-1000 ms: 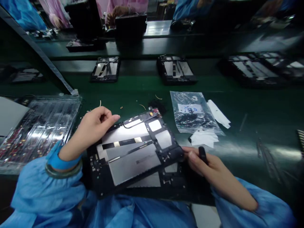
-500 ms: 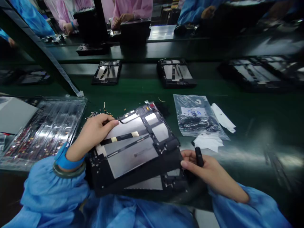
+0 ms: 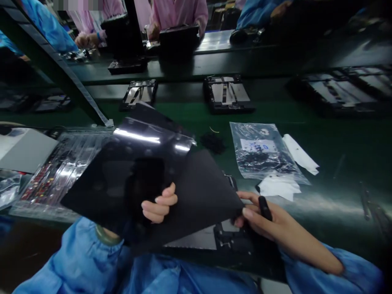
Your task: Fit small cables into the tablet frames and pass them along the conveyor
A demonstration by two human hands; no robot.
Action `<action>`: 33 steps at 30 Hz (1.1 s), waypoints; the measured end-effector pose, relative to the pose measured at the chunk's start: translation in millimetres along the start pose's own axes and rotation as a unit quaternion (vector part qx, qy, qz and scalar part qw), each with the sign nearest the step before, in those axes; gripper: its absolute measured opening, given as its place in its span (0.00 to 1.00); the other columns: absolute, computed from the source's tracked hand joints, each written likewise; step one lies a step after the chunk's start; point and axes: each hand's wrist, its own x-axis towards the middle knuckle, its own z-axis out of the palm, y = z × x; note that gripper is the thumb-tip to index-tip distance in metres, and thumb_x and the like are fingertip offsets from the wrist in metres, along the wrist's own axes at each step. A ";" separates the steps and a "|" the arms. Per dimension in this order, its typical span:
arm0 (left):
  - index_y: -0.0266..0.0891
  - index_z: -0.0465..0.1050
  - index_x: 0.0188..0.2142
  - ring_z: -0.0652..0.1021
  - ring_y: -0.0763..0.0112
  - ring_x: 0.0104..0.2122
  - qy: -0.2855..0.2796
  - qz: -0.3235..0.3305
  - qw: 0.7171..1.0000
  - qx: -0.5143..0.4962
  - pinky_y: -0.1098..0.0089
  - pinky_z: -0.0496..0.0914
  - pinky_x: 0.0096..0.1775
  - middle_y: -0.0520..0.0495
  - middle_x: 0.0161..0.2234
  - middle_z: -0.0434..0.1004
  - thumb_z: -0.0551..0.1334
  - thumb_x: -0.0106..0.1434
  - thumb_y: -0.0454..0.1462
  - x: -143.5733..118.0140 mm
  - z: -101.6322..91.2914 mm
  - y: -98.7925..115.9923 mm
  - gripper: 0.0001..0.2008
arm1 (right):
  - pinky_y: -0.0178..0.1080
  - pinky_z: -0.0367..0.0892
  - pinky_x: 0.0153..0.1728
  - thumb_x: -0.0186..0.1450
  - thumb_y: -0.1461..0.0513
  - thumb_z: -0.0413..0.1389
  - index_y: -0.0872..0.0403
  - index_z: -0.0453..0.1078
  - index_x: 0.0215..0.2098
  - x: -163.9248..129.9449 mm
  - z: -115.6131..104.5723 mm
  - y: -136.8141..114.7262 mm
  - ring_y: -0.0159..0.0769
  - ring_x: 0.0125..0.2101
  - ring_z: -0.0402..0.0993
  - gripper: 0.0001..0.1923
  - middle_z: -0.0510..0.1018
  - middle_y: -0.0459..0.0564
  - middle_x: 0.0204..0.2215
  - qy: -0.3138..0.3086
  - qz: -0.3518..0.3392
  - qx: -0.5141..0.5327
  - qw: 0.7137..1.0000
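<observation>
**While it slants above a lower unit, a dark panel occupies both grips**

Where its corner ends, the right hand pinches the dark panel between thumb and fingers. The left hand clasps it with bent fingers on its face, palm and thumb hidden. Whether its glossy and matte areas are one piece is hard to tell; it covers most of the lower unit. A clear bag contains dark bits; a clear tray holds coloured parts too small to identify.
</observation>
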 end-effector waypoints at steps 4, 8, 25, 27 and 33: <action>0.45 0.59 0.23 0.52 0.75 0.07 -0.070 -0.030 0.993 -0.094 0.63 0.56 0.14 0.54 0.13 0.49 0.39 0.63 0.49 1.6 11.8 -4.7 0.20 | 0.33 0.61 0.22 0.54 0.40 0.57 0.53 0.67 0.30 2.8 -0.2 2.0 0.31 0.22 0.63 0.25 0.69 0.44 0.22 0.021 0.014 0.003 1.000; 0.44 0.55 0.21 0.51 0.75 0.07 -0.117 -0.067 0.975 -0.178 0.63 0.54 0.15 0.54 0.13 0.48 0.46 0.60 0.48 3.8 16.7 2.0 0.16 | 0.34 0.65 0.25 0.52 0.42 0.60 0.52 0.66 0.25 1.7 0.0 2.2 0.33 0.23 0.65 0.23 0.67 0.44 0.21 0.033 0.002 0.003 0.999; 0.41 0.49 0.17 0.50 0.76 0.05 -0.139 -0.088 0.975 -0.151 0.67 0.49 0.11 0.54 0.10 0.45 0.47 0.58 0.48 14.6 26.2 19.7 0.19 | 0.44 0.72 0.37 0.55 0.46 0.60 0.47 0.75 0.31 -0.6 3.8 -1.6 0.50 0.35 0.77 0.16 0.79 0.55 0.34 0.037 0.013 0.047 0.998; 0.41 0.49 0.17 0.50 0.76 0.05 -0.125 -0.084 0.982 -0.111 0.65 0.52 0.12 0.54 0.10 0.46 0.45 0.59 0.48 14.9 26.8 20.8 0.19 | 0.46 0.72 0.40 0.53 0.46 0.61 0.48 0.75 0.32 0.0 4.1 -1.8 0.51 0.36 0.77 0.16 0.79 0.55 0.35 0.041 0.016 0.052 0.998; 0.41 0.50 0.16 0.55 0.73 0.06 -0.015 -0.018 0.992 0.121 0.63 0.60 0.16 0.52 0.10 0.51 0.37 0.63 0.48 17.6 23.7 14.6 0.23 | 0.47 0.71 0.43 0.54 0.47 0.60 0.50 0.72 0.41 -2.4 7.6 -6.4 0.48 0.37 0.77 0.22 0.79 0.53 0.37 0.050 0.032 0.045 0.997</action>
